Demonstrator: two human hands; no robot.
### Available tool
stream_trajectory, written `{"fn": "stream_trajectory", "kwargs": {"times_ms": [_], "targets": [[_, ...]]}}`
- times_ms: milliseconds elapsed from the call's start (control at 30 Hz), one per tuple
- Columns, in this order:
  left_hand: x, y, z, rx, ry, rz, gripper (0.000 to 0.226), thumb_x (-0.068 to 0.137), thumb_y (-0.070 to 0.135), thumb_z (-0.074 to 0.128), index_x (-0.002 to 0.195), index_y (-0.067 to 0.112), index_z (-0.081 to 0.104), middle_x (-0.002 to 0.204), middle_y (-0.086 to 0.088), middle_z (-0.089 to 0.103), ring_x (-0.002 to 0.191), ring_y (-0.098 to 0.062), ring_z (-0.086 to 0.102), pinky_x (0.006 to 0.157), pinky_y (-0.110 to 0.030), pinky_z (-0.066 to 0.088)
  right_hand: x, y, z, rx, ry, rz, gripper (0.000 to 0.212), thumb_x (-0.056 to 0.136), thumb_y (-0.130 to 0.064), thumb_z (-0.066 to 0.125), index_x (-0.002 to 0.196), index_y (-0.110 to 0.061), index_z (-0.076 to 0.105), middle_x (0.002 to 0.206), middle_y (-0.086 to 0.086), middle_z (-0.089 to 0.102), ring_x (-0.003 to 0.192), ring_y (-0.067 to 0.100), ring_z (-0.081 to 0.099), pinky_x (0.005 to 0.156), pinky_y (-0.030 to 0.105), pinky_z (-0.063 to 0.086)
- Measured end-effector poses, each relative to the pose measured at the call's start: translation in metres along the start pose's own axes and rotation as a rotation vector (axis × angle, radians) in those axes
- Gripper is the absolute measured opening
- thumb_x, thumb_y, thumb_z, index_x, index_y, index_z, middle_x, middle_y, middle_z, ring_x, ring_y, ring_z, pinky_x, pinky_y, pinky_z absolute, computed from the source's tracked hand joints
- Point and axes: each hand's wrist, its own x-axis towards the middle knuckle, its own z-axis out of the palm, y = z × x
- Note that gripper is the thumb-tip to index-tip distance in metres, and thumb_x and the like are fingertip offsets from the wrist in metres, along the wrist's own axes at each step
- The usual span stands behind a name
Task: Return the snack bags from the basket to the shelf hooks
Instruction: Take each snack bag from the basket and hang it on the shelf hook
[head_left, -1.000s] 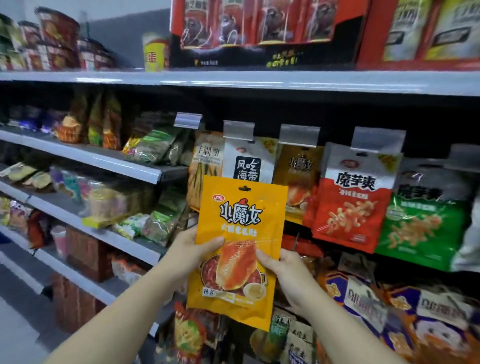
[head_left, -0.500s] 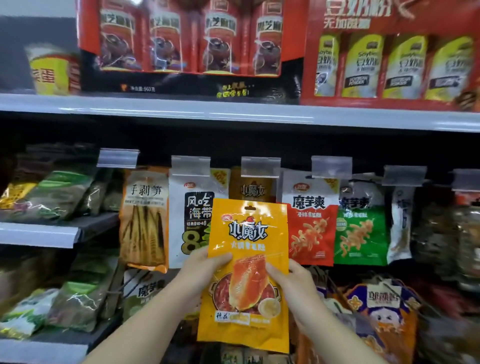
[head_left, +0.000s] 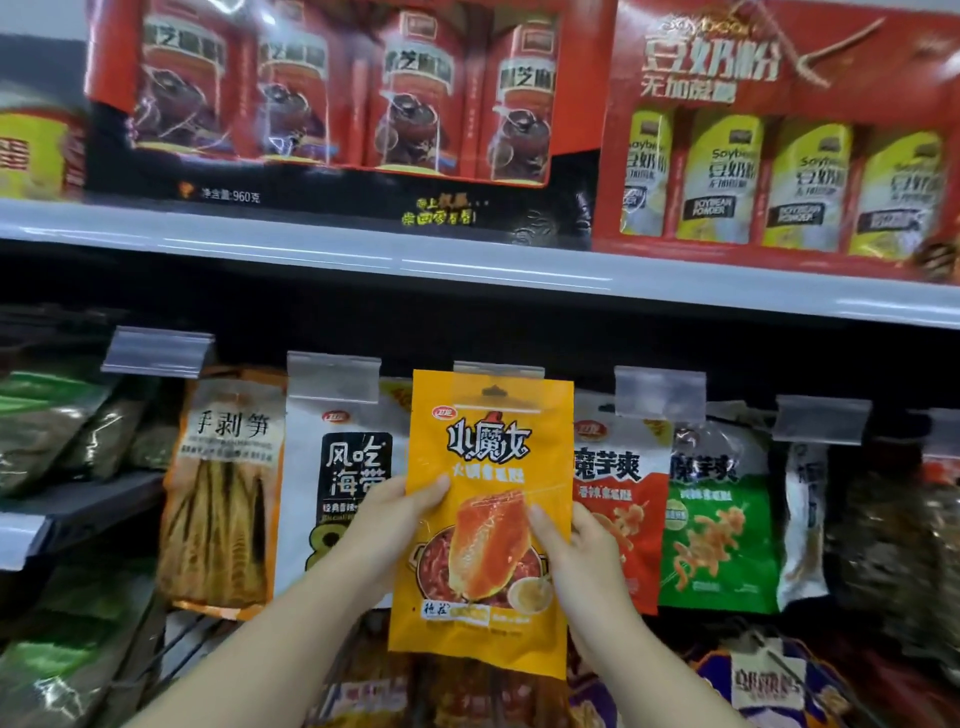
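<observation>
An orange-yellow snack bag (head_left: 488, 457) with a picture of red food is held upright in front of the hanging row. My left hand (head_left: 387, 525) grips its left edge with the thumb on the front. My right hand (head_left: 576, 551) grips its right edge the same way. The bag's top, with its hang hole, sits just behind a clear price-tag holder (head_left: 497, 384) at the tip of a hook; the hook itself is hidden. The basket is not in view.
On either side hang a white seaweed bag (head_left: 337, 467), a bamboo-shoot bag (head_left: 223, 493), a red bag (head_left: 623, 499) and a green bag (head_left: 722, 519). A white shelf (head_left: 363, 254) above carries red boxed goods. More bags hang below.
The orange bag has risen in both hands until its top reaches the clear tag holder. The view has come closer to the hanging row.
</observation>
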Motion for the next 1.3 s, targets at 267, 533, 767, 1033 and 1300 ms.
{"fn": "stream_trajectory", "kwargs": {"times_ms": [267,533,767,1033,1300], "targets": [[0.009,-0.011,0.004,0.027,0.018,0.025,0.019,0.094,0.025,0.058,0.102,0.015,0.072,0.099,-0.009,0.076,0.092,-0.029,0.073,0.095,-0.052,0.051,0.010,0.016,-0.005,0.000,0.007,0.014,0.013,0.091,-0.029,0.062,0.093,-0.020,0.071,0.090,-0.003,0.076,0.086,0.013,0.071,0.084,0.039,0.057],[0.008,-0.011,0.004,-0.009,0.012,0.055,0.022,0.094,0.023,0.058,0.109,0.012,0.070,0.103,-0.009,0.075,0.095,-0.029,0.072,0.093,-0.049,0.052,0.008,0.014,-0.007,-0.008,0.006,-0.013,0.015,0.092,-0.031,0.060,0.096,-0.022,0.072,0.095,-0.005,0.075,0.091,0.014,0.071,0.089,0.044,0.055],[0.023,-0.014,0.003,0.023,0.067,0.014,0.023,0.095,0.024,0.058,0.109,0.010,0.070,0.100,-0.010,0.076,0.092,-0.030,0.073,0.092,-0.051,0.053,0.023,0.017,0.001,-0.021,0.042,0.079,0.015,0.093,-0.028,0.061,0.088,-0.019,0.072,0.087,-0.005,0.075,0.087,0.014,0.069,0.071,0.029,0.051],[0.043,-0.022,0.000,0.034,0.110,-0.001,0.023,0.096,0.024,0.057,0.105,0.008,0.071,0.096,-0.012,0.076,0.089,-0.031,0.073,0.089,-0.048,0.055,0.046,0.029,0.009,-0.093,0.056,0.131,0.022,0.093,-0.030,0.060,0.090,-0.010,0.070,0.092,0.011,0.073,0.085,0.023,0.068,0.078,0.038,0.053],[0.070,-0.025,0.003,0.138,0.208,0.053,0.018,0.096,0.028,0.057,0.097,0.016,0.069,0.092,-0.002,0.076,0.088,-0.021,0.071,0.084,-0.037,0.053,0.072,0.039,0.019,-0.174,0.116,0.138,0.018,0.093,-0.036,0.059,0.084,-0.022,0.067,0.085,-0.004,0.071,0.082,0.016,0.065,0.083,0.039,0.053]]}}
